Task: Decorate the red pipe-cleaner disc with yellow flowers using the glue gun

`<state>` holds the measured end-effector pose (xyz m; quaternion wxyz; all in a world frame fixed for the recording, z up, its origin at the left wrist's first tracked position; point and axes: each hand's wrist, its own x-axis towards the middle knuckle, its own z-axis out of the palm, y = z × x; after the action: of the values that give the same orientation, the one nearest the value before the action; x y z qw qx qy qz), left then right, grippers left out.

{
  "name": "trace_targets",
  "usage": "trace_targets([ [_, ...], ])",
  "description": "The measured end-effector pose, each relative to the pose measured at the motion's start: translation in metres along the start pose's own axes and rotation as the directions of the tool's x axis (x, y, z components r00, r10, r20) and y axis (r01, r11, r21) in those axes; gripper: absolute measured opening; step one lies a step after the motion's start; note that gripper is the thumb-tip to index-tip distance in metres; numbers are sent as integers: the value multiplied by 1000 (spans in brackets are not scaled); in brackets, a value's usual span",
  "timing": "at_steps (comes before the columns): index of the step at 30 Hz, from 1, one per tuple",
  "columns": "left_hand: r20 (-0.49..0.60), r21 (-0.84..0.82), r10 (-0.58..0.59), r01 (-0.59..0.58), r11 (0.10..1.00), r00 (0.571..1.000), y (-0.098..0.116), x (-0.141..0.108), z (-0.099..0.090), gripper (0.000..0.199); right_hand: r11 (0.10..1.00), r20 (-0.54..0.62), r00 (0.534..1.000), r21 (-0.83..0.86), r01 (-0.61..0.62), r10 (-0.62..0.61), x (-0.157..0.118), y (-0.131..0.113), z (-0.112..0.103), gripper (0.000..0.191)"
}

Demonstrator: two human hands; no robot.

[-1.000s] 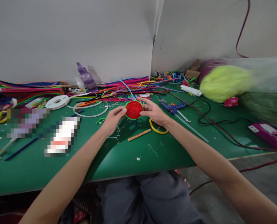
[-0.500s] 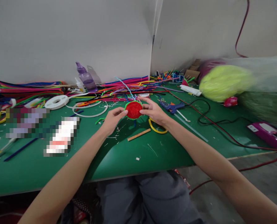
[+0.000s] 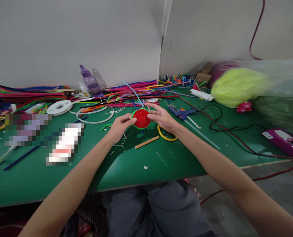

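A round red piece with a green rim (image 3: 142,119) is held up over the green table (image 3: 136,171). My left hand (image 3: 120,126) pinches its left edge, with the thumb on the red face. On the right edge, my right hand (image 3: 162,118) grips it between thumb and fingers. A light blue fuzzy stem (image 3: 131,89) rises behind the piece. Beneath and to the right lie a wooden stick (image 3: 147,142) and a curved yellow stem (image 3: 166,135).
Colourful stems (image 3: 131,92) run along the wall beside a purple bottle (image 3: 91,80). A white spool (image 3: 60,108) lies left. At right are a blue glue gun (image 3: 182,113), cables, a purple power strip (image 3: 283,141) and a bag with yellow-green material (image 3: 237,87).
The red piece has tilted so its face shows a little more fully, and it sits slightly lower. Both hands keep their hold and have barely moved.
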<state>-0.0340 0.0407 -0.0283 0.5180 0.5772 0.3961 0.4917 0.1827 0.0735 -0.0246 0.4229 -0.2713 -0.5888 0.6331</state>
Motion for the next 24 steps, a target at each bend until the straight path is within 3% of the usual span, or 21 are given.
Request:
trace_targets([
  [7,0,80,52,-52,995,999,4,-4,8,15,999,17,999,-11,43,-43,-2,0,8,94],
  [24,-18,199,46,-41,979,999,4,-3,4,23,998,51,998,-49,34,-32,-5,-5,15,93],
])
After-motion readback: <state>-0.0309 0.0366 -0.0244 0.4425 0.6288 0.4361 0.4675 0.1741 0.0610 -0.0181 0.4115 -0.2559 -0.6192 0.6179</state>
